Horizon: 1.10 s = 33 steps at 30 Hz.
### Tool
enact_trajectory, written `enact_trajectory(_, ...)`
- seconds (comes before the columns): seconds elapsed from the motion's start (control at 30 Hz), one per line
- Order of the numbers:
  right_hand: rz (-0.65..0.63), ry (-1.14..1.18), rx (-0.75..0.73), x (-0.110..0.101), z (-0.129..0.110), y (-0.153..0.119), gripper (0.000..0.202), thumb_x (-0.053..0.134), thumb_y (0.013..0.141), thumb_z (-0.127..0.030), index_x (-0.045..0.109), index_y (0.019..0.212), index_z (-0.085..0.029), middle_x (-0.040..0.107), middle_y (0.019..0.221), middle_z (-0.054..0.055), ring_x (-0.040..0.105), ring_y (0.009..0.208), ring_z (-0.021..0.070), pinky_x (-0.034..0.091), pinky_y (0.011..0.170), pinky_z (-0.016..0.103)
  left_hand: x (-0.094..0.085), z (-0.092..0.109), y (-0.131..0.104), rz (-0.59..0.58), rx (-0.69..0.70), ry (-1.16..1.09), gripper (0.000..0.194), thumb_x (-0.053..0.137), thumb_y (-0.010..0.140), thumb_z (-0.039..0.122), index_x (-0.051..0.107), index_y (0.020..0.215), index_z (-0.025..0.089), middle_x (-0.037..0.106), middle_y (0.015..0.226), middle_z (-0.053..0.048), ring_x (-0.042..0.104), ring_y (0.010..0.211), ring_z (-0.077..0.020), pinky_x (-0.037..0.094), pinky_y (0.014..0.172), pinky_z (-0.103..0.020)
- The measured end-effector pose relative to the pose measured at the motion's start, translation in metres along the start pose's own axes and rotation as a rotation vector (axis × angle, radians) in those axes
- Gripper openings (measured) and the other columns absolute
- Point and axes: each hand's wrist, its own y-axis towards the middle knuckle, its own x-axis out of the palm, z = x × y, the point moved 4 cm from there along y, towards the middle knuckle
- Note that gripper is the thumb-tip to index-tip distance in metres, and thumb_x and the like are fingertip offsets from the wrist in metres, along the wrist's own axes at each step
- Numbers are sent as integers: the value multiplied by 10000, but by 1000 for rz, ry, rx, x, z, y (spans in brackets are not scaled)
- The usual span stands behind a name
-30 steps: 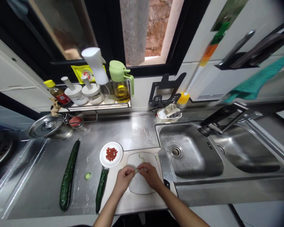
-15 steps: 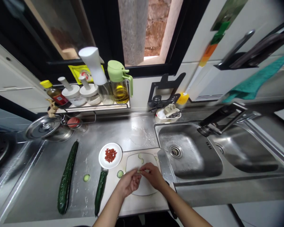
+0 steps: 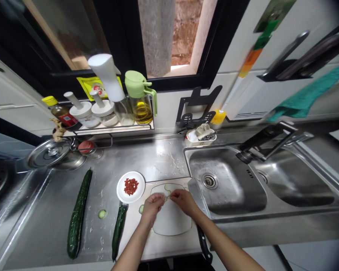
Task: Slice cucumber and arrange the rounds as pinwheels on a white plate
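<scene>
Over the white plate (image 3: 172,222) on the cutting board (image 3: 135,235), my left hand (image 3: 153,205) and my right hand (image 3: 183,200) nearly meet. Their fingertips pinch a thin cucumber piece (image 3: 167,195), small and partly covered by the fingers. Another pale green slice lies at the plate's far edge. A cucumber slice (image 3: 141,209) shows beside my left wrist. Left of my hands are a cut cucumber (image 3: 119,230) and a round dish (image 3: 121,189) of chopped red pieces (image 3: 130,186).
A whole cucumber (image 3: 79,214) and a slice (image 3: 102,213) lie on the steel counter. The knife (image 3: 205,244) rests at the board's right edge, beside the sink (image 3: 228,184). Bottles and jars stand on the rack (image 3: 115,130) behind.
Both hands have moved slightly away from me, toward the plate's far edge. My left fingers have closed up more, and more of the plate and the knife handle shows.
</scene>
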Motion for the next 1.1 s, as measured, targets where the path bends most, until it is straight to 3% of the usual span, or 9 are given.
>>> enact_trajectory(0.17, 13, -106, 9, -3, 4, 18, 157, 527, 742, -220, 681, 736, -190, 686, 723, 13, 585, 671, 144, 385, 626, 235, 4, 7, 8, 131, 209, 406, 138, 603, 661, 256, 650, 746, 158, 585, 548, 36, 488, 498, -76, 366, 541, -194)
enact_trajectory(0.27, 26, -199, 26, -6, 4, 26, 152, 530, 741, -222, 679, 748, -195, 679, 719, 15, 576, 680, 147, 359, 619, 236, 9, 14, 7, 221, 279, 622, 141, 565, 703, 272, 658, 759, 182, 605, 588, 28, 534, 559, -103, 395, 592, -210)
enact_trajectory(0.4, 32, -324, 43, -7, 0, 30, 143, 527, 760, -222, 669, 758, -208, 673, 748, 18, 561, 742, 160, 332, 658, 247, 18, 24, 5, 251, 324, 788, 125, 550, 740, 254, 659, 776, 205, 649, 653, 18, 575, 606, -114, 389, 612, -208)
enact_trajectory(0.8, 26, -536, 65, -2, -5, 31, 194, 455, 857, -243, 644, 836, -203, 667, 873, 44, 532, 865, 180, 290, 698, 273, 26, 28, 3, 285, 268, 984, 120, 541, 790, 221, 655, 826, 232, 685, 720, 2, 608, 693, -134, 353, 627, -212)
enact_trajectory(1.1, 59, -577, 26, 2, -5, 29, 187, 433, 882, -225, 615, 843, -203, 658, 915, 54, 524, 903, 194, 286, 701, 290, 29, 25, 2, 282, 349, 1016, 163, 513, 812, 251, 644, 902, 214, 677, 752, -28, 605, 724, -165, 362, 652, -237)
